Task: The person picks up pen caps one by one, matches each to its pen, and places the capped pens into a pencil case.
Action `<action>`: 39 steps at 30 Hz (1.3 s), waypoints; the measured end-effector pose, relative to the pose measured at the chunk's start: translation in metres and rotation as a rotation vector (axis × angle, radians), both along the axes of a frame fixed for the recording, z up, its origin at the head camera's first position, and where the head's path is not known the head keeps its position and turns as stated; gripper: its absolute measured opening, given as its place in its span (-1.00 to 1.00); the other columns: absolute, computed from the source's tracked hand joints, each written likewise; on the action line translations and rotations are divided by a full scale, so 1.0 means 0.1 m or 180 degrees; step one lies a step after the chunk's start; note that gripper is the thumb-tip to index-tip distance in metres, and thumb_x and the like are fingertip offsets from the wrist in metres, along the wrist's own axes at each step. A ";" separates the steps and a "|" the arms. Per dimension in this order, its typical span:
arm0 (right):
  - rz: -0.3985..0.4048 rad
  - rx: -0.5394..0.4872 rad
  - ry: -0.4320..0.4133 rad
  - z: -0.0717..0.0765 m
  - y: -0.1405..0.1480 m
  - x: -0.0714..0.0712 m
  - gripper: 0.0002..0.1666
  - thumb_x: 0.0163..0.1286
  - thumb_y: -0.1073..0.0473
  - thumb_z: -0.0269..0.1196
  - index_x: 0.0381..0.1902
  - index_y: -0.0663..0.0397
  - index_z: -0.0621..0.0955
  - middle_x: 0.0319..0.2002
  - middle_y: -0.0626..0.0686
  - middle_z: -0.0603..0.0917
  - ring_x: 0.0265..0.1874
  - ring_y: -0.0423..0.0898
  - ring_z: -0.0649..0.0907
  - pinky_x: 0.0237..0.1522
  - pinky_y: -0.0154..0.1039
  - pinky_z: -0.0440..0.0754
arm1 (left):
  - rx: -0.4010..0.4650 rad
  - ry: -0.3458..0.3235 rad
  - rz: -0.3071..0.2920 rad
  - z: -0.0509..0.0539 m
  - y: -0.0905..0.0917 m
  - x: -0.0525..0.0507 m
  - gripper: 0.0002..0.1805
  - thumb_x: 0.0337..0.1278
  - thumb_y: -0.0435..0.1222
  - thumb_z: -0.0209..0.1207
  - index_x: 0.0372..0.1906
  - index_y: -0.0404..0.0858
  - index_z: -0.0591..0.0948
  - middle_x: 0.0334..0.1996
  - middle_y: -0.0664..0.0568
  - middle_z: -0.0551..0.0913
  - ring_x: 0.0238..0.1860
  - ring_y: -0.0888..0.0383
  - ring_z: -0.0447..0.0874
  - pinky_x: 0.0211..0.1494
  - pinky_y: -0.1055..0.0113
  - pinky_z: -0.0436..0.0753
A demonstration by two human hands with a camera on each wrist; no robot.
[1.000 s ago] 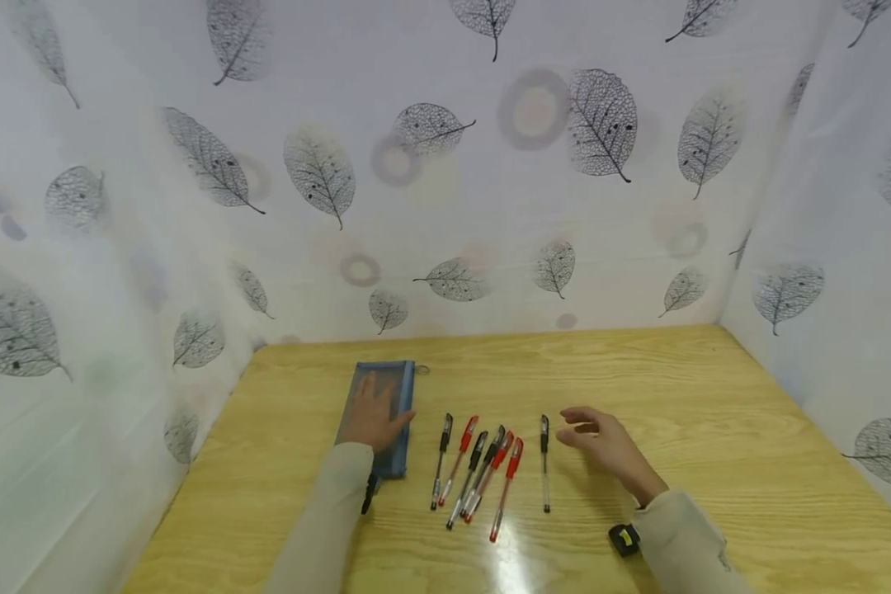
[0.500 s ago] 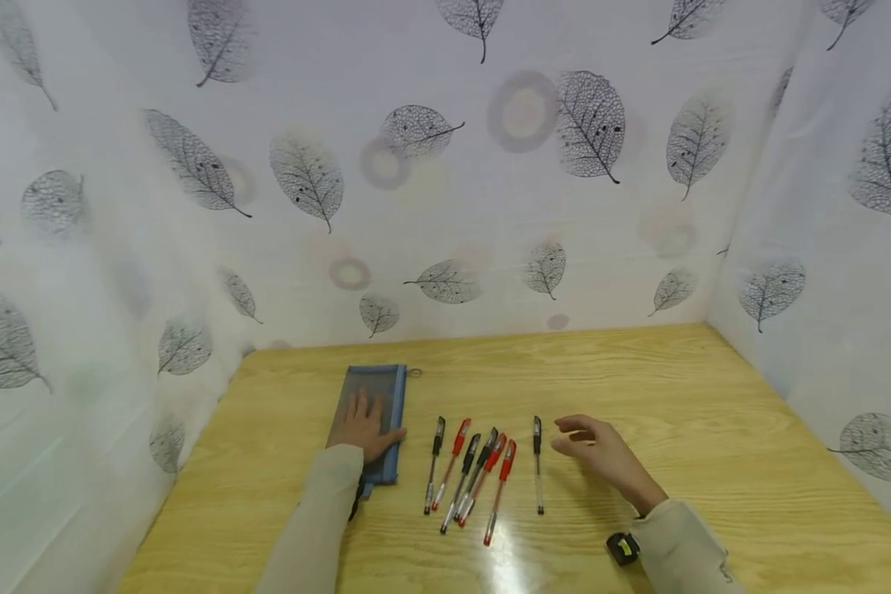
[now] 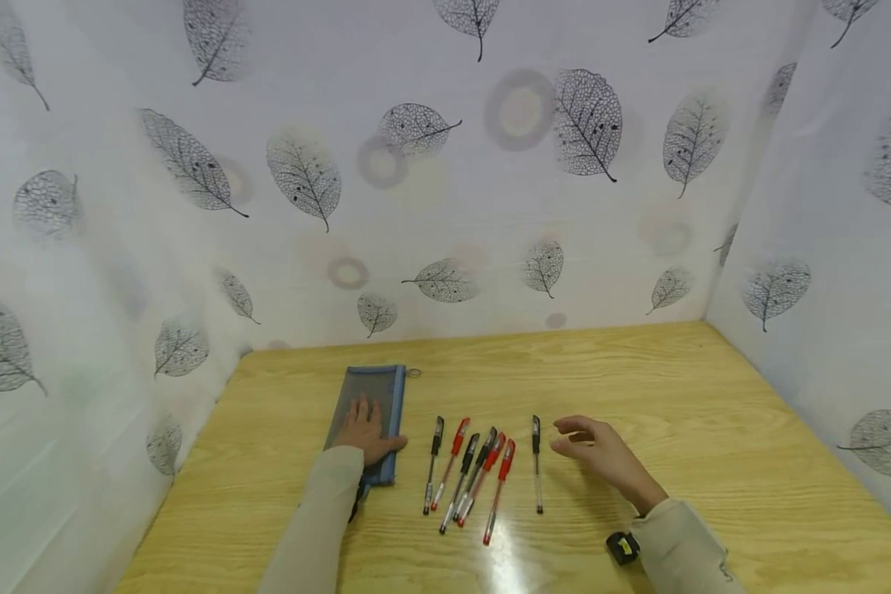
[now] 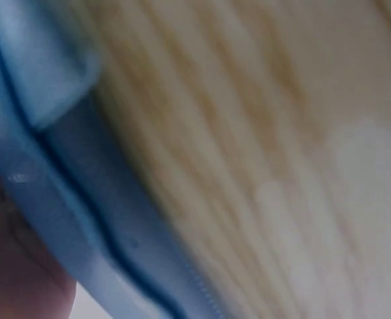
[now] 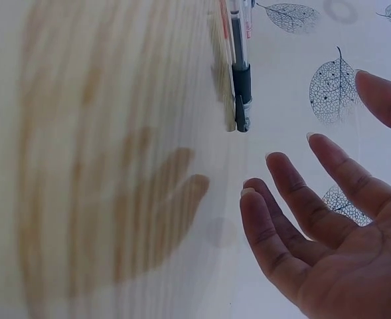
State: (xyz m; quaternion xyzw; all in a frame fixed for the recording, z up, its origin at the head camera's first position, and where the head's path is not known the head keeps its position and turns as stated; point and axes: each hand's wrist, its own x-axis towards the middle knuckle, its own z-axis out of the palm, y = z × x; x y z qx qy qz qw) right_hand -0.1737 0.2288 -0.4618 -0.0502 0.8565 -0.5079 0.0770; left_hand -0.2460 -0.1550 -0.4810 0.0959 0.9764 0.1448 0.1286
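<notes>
Blue edging runs under the left thumb, while the rest of that left hand (image 3: 364, 431) lies palm down on the pouch (image 3: 371, 384), fingers straight and spread, gripping nothing. From my end, the left wrist view gives a blurred close-up: the zip (image 4: 82, 193) slants past, with a bit of skin at the lower left.

Over on the other side I see the right hand (image 3: 597, 452) held above the table (image 3: 638, 355), its fingers (image 5: 288, 179) apart and loosely bent, holding nothing. Their shadow (image 5: 162, 212) falls on the wood in the right wrist view. Just beyond the fingertips, on the side towards the left hand, the lone pen (image 3: 537, 462) lies untouched, its black end pointing away from the person.

Further across, between that pen and the pouch, I count six more pens (image 3: 466, 483) in a loose, slightly slanted row, three black and three red, coloured ends likewise pointing away. Two in the middle lie so close that I can't tell whether they touch.

A small ring (image 3: 413, 373) sticks out at the pouch's far corner. Pale sleeves (image 3: 319, 511) cover both forearms, and a black object (image 3: 624, 548) with a yellow mark shows beside the right cuff. Around the table hangs white cloth (image 3: 483, 206) printed with dark leaves.
</notes>
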 end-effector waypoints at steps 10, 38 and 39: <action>0.0056 -0.0023 -0.0008 -0.01 0.02 0.01 -0.43 0.37 0.05 0.25 0.19 0.32 0.48 0.15 0.29 0.51 0.10 0.20 0.49 0.03 0.06 0.53 | -0.0049 -0.0051 -0.0016 0.00 0.03 0.04 -0.17 0.43 0.01 -0.07 0.44 -0.56 0.00 0.45 -0.48 -0.21 0.46 -0.37 -0.29 0.47 -0.12 -0.16; 0.0117 0.0043 0.0058 -0.05 0.06 0.03 -0.45 0.37 0.03 0.25 0.17 0.31 0.50 0.13 0.26 0.54 0.09 0.18 0.50 0.05 0.07 0.52 | -0.0191 0.0333 -0.0188 0.02 0.08 0.14 -0.49 0.47 -0.33 -0.12 0.37 -0.53 0.22 0.40 -0.52 0.02 0.41 -0.43 -0.05 0.41 -0.18 0.08; 0.0125 0.0048 0.0067 -0.06 0.06 0.03 -0.45 0.37 0.04 0.25 0.16 0.32 0.50 0.12 0.26 0.54 0.09 0.18 0.50 0.05 0.07 0.52 | -0.0200 0.0377 -0.0217 0.02 0.08 0.14 -0.50 0.47 -0.34 -0.12 0.36 -0.53 0.24 0.39 -0.53 0.04 0.40 -0.44 -0.02 0.40 -0.18 0.10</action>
